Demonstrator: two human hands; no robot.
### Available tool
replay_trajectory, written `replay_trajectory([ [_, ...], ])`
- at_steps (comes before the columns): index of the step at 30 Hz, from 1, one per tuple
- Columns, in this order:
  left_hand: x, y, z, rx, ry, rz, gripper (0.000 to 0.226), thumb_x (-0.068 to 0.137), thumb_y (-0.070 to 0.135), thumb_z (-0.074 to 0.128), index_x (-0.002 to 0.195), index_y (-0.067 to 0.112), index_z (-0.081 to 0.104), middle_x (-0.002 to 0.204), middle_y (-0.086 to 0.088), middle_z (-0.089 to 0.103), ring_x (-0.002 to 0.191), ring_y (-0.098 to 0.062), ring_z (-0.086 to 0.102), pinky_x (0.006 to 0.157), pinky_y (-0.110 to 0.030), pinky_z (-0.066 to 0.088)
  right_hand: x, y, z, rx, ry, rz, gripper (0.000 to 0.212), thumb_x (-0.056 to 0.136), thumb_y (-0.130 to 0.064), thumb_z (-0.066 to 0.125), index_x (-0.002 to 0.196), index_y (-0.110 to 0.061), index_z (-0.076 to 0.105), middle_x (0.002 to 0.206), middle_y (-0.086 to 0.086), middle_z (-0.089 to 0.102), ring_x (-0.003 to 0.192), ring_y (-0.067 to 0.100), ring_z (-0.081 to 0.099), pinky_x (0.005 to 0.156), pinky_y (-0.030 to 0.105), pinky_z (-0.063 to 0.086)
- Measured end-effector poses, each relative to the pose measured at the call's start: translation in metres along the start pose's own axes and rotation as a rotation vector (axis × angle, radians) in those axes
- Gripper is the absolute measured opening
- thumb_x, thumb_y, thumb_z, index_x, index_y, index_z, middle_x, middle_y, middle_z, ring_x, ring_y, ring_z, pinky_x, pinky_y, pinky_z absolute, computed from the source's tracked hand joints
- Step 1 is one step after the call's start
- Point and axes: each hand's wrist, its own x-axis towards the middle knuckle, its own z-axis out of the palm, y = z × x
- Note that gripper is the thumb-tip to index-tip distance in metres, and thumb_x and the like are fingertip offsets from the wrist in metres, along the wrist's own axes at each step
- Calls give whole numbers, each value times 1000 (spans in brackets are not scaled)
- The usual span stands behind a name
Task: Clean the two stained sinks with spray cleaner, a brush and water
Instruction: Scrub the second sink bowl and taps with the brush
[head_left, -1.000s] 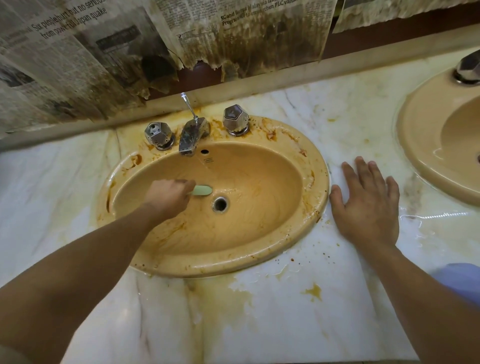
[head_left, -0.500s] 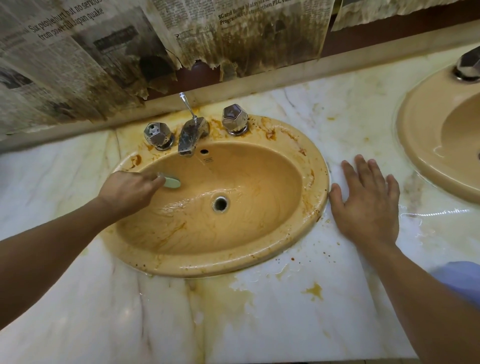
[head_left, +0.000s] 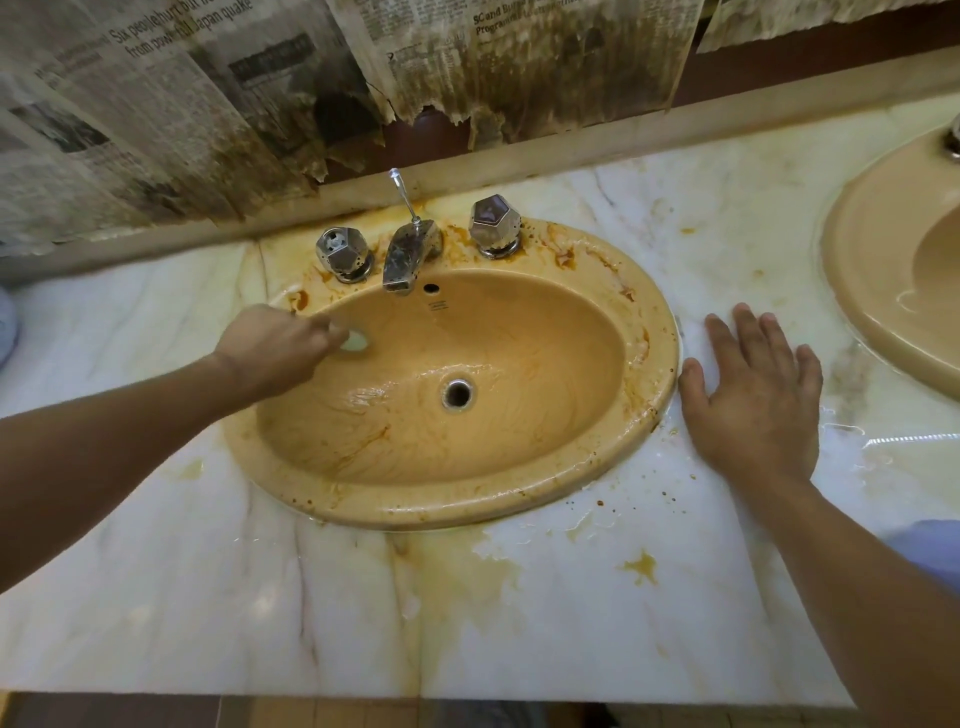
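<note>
A tan oval sink (head_left: 519, 499) with brown stains on its rim and bowl is set in the marble counter (head_left: 260, 597). My left hand (head_left: 275, 345) grips a pale green brush (head_left: 356, 340), whose tip sticks out against the bowl's upper left wall. The brush is blurred. My right hand (head_left: 753, 400) rests flat on the wet counter just right of the sink rim, fingers spread. A second tan sink (head_left: 857, 291) shows at the right edge, mostly cut off. No spray bottle is in view.
A chrome tap (head_left: 408, 254) with a lift rod stands between two faceted knobs (head_left: 343, 254) (head_left: 493, 226) at the sink's back. The drain (head_left: 457, 394) lies mid-bowl. Stained newspaper (head_left: 208, 104) hangs on the wall behind. Brown puddles (head_left: 641, 566) mark the counter front.
My left hand has carried the brush from near the drain up and left to the bowl's upper left wall. My right hand has stayed flat on the counter.
</note>
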Motion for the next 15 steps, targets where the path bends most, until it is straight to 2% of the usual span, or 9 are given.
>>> replay_trajectory([
  [3, 6, -7, -9, 19, -19, -41, 38, 101, 22, 46, 137, 30, 54, 106, 9, 67, 71, -18, 67, 45, -27, 40, 0, 1, 0, 2, 3, -6, 65, 102, -54, 22, 158, -23, 35, 169, 3, 26, 157, 22, 16, 126, 53, 11],
  [7, -23, 5, 7, -39, -299, 43, 37, 100, 22, 46, 135, 32, 54, 100, 8, 68, 76, -17, 63, 53, -28, 49, 0, 2, 0, 6, 4, -8, 66, 102, -54, 22, 158, -23, 35, 169, 3, 26, 157, 22, 16, 125, 53, 11],
  [10, -26, 5, -7, -40, -460, 33, 24, 99, 27, 50, 122, 29, 56, 89, 7, 55, 76, -18, 57, 56, -30, 50, -1, 2, 0, 2, 7, -11, 66, 101, -53, 22, 158, -22, 35, 168, 4, 27, 157, 23, 17, 125, 53, 11],
  [12, -18, 5, -17, -3, -453, 21, 14, 100, 31, 52, 113, 27, 57, 84, 8, 52, 75, -18, 57, 59, -30, 53, 0, 2, 0, -2, 10, -12, 66, 101, -53, 22, 158, -22, 36, 168, 4, 27, 157, 23, 18, 125, 53, 12],
  [15, -10, 6, -19, 43, -291, -47, 25, 100, 26, 53, 124, 28, 59, 90, 8, 62, 73, -18, 56, 51, -29, 45, 1, 2, -1, 2, 4, -9, 66, 101, -53, 22, 158, -23, 36, 168, 4, 27, 157, 23, 17, 125, 53, 12],
])
